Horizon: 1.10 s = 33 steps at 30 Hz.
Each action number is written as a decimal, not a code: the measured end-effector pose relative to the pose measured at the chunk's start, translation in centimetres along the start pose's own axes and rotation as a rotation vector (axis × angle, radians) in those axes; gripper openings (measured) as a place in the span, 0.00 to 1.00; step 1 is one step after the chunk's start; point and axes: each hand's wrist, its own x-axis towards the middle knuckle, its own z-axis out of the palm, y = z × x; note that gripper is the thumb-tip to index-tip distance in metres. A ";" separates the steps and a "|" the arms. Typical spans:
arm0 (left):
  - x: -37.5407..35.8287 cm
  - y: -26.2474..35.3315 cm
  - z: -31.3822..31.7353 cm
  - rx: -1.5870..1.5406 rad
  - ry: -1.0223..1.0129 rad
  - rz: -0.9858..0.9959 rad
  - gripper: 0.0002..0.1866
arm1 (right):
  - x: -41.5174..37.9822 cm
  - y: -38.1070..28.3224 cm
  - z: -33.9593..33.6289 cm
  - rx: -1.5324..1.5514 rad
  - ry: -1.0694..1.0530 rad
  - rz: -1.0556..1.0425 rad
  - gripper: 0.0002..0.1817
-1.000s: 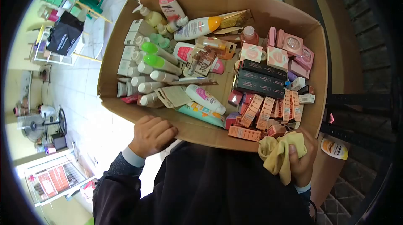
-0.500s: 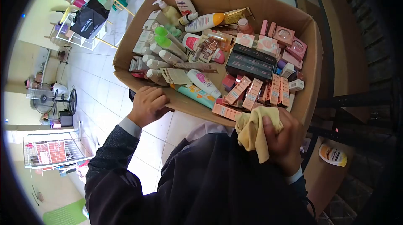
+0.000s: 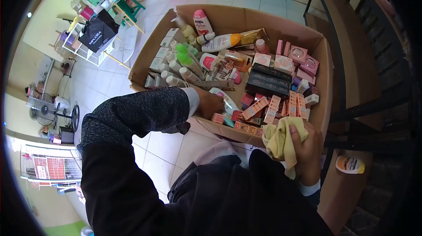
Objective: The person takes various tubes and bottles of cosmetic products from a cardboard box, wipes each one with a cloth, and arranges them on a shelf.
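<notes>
A large cardboard box [image 3: 281, 16] holds many toiletries. My left hand [image 3: 209, 103] reaches over its near edge, against a white bottle [image 3: 227, 102] and a small orange box [image 3: 218, 118]; its fingers are mostly hidden. My right hand [image 3: 307, 148] is closed on a yellow cloth [image 3: 283, 141] at the near right edge. Bottles with green caps [image 3: 184, 59] stand at the left of the box. Black boxes [image 3: 268, 80] lie in the middle, with pink boxes [image 3: 309, 64] at the right and slim orange boxes [image 3: 272, 106] nearer to me.
Dark shelving [image 3: 347, 51] rises on the right, with a white and yellow bottle [image 3: 350, 164] on a lower board. At the left are a white rack with a black bag [image 3: 99, 31], a green stool [image 3: 128, 7] and a fan [image 3: 46, 108]. The floor is tiled.
My left hand has left the box's near edge and moved right, into the box among the items. The box appears lower and slightly further right in view. My right hand still holds the cloth.
</notes>
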 end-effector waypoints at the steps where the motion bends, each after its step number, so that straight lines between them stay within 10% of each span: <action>1: 0.4 -0.5 1.3 0.062 0.063 -0.015 0.24 | -0.2 0.1 0.1 -0.023 0.022 -0.021 0.16; 12: 1.0 -2.7 0.6 -0.042 -0.129 -0.081 0.23 | -3.1 3.1 1.5 0.518 0.344 -0.026 0.14; 19: -6.4 -1.8 -1.9 0.004 0.298 -0.211 0.22 | -12.0 2.2 0.7 1.252 0.692 -0.243 0.35; 24: -12.4 -1.7 -2.5 -0.277 0.848 -0.032 0.28 | -17.9 -2.1 5.3 1.304 0.696 -0.284 0.29; 25: -14.3 0.5 -2.5 -0.826 0.876 -0.053 0.26 | -17.6 -4.2 6.3 1.199 1.000 -0.179 0.27; 27: -15.9 2.5 -2.4 -1.043 0.875 0.358 0.26 | -18.8 -6.4 7.0 0.936 1.062 -0.275 0.25; 33: -13.7 16.0 6.0 -1.435 0.652 0.749 0.32 | -17.4 -12.7 7.8 -0.107 1.226 -0.482 0.19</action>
